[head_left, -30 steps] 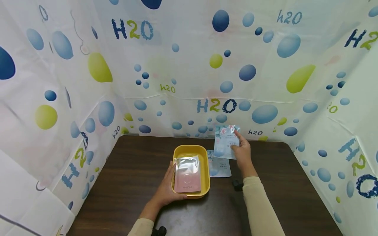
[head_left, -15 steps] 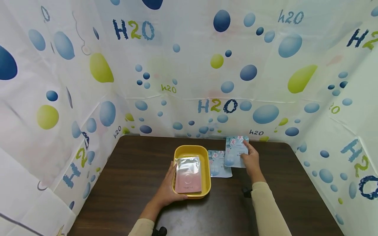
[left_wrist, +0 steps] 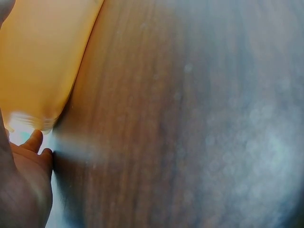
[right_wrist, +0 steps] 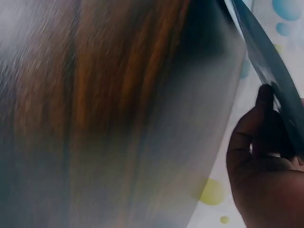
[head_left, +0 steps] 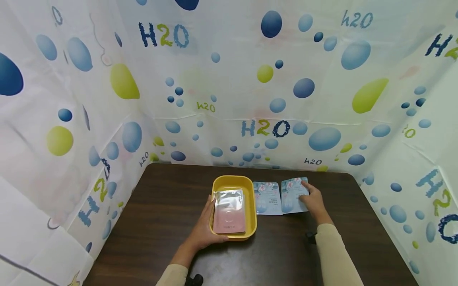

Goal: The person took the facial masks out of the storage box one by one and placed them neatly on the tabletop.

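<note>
My left hand (head_left: 203, 229) grips a yellow plastic tray (head_left: 232, 182) by its left side and near-left corner. A pink and silver foil sachet (head_left: 229, 216) lies inside the tray. In my right hand (head_left: 316, 201) a light blue sachet (head_left: 291, 195) with printed flowers is pinched by its right edge; the right wrist view shows it edge-on. A matching blue sachet (head_left: 267, 200) lies flat between the tray and the held one, whose left edge comes right up beside it. The left wrist view shows the tray wall (left_wrist: 42, 57) with fingertips near its far end.
Everything stands on a dark brown wooden table (head_left: 171, 198). Behind it and on both sides hangs a white sheet (head_left: 229, 79) printed with blue and green bubbles. Black wrist straps (head_left: 194, 280) show at the sleeves.
My right hand has moved right and nearer, bringing the blue sachet from over the other blue one to its right side. The left hand stays on the tray.
</note>
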The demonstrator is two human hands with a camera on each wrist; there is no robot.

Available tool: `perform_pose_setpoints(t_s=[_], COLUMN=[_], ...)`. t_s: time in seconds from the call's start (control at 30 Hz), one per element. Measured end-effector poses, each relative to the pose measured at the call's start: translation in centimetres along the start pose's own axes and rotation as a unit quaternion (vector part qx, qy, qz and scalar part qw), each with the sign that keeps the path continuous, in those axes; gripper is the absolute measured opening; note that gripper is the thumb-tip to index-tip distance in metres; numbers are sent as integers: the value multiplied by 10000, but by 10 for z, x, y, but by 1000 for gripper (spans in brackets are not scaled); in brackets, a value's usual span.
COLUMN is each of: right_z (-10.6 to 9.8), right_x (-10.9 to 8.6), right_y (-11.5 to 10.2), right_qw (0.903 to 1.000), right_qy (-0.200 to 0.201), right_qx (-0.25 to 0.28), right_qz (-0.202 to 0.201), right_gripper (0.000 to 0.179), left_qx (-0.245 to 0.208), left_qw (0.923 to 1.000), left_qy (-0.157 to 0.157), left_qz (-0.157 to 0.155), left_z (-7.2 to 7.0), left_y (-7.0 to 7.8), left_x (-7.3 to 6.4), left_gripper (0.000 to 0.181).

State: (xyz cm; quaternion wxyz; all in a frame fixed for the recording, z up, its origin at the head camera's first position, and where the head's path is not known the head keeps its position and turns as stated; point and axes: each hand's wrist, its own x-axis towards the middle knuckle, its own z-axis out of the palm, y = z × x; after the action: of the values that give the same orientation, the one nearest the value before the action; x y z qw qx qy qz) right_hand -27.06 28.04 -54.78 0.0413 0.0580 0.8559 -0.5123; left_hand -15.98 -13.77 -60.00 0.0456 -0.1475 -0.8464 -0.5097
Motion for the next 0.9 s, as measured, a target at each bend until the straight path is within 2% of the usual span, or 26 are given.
perform_pose_setpoints(t_s=[0.1, 0.17, 0.27, 0.37, 0.57, 0.7, 0.8, 0.9], right_z=[-5, -7, -8, -5, -1, 1, 2, 3], right_x=[1, 1, -1, -3, -5, -3, -3, -4], right_y=[5, 9, 17, 27, 40, 44, 46, 48], right_qw=[9972, 9918, 9837, 9803, 9794, 9716, 9662, 9624], right_qy=[-187, -248, -299, -327, -205, -255, -350, -408], right_qx=[-719, -1256, -1775, -1947, -2009, -2350, -2553, -2684], right_qz=[39, 28, 15, 36, -92, -130, -94, -25], right_gripper=[73, 74, 73, 70, 58, 53, 55, 66], left_qx=[14, 16, -25, -97, -171, -244, -265, -237], left_qw=[10000, 10000, 10000, 9999, 9998, 9997, 9996, 9997], left_qy=[5, 4, -13, -47, -48, -26, -50, -66], left_qz=[33, 26, -18, -78, 28, -13, -67, -69], left_z=[2, 3, 3, 4, 2, 0, -1, -1], left_y=[0, -1, -1, 0, 1, -1, -2, -3], left_x=[0, -1, -2, -2, 2, 4, 3, 2], left_gripper=[141, 141, 141, 142, 142, 142, 142, 142])
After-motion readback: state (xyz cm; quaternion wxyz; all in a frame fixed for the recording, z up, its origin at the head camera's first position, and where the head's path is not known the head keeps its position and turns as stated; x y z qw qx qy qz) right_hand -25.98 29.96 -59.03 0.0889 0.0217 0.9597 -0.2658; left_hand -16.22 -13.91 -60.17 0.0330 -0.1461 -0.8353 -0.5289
